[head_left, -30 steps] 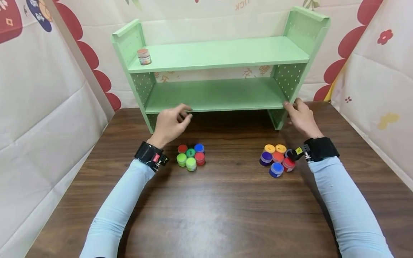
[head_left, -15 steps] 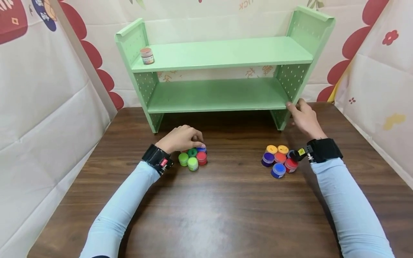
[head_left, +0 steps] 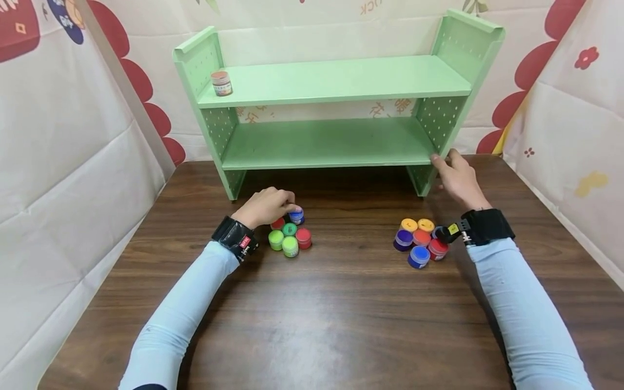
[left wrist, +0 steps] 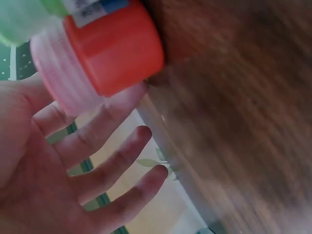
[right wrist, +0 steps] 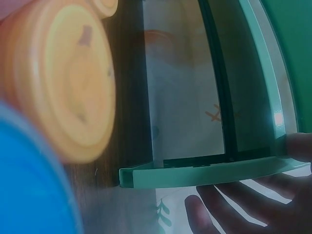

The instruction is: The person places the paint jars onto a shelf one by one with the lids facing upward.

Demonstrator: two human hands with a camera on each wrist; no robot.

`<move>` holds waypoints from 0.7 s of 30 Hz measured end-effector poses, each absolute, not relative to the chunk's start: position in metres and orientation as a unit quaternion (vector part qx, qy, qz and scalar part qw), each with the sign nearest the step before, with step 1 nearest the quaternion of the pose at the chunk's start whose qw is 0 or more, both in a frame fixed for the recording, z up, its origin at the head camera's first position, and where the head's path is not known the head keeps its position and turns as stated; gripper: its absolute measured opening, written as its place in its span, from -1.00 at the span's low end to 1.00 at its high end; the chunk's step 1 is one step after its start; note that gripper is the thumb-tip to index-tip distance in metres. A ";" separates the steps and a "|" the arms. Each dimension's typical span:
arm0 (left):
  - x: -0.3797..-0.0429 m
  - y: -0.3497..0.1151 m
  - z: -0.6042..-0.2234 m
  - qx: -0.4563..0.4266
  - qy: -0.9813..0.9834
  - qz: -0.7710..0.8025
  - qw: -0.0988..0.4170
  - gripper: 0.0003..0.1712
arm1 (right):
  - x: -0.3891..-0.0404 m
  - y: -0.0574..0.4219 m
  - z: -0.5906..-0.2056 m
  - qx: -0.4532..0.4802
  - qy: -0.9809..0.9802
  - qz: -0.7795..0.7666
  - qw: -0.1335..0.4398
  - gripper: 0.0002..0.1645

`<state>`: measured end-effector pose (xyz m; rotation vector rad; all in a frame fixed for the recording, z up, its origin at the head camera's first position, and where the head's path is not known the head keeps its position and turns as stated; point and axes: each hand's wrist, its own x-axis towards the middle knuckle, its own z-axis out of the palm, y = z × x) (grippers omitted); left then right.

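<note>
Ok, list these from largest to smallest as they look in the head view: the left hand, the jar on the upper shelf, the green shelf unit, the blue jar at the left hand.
1. Green shelf unit
2. Left hand
Unranked: upper-shelf jar and blue jar; the blue one is partly covered.

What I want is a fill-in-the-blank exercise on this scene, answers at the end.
The jar that the left hand pinches is ____.
The right hand grips a rack coloured ____.
The light green jars on the table number ____.
Missing words: blue; green; two.
</note>
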<state>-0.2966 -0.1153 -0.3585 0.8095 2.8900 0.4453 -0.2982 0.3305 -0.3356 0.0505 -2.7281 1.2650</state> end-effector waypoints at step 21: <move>-0.297 -0.119 -0.356 0.275 0.948 0.156 0.039 -0.64 | -0.302 0.331 -0.338 0.019 -0.906 0.416 0.077 -0.09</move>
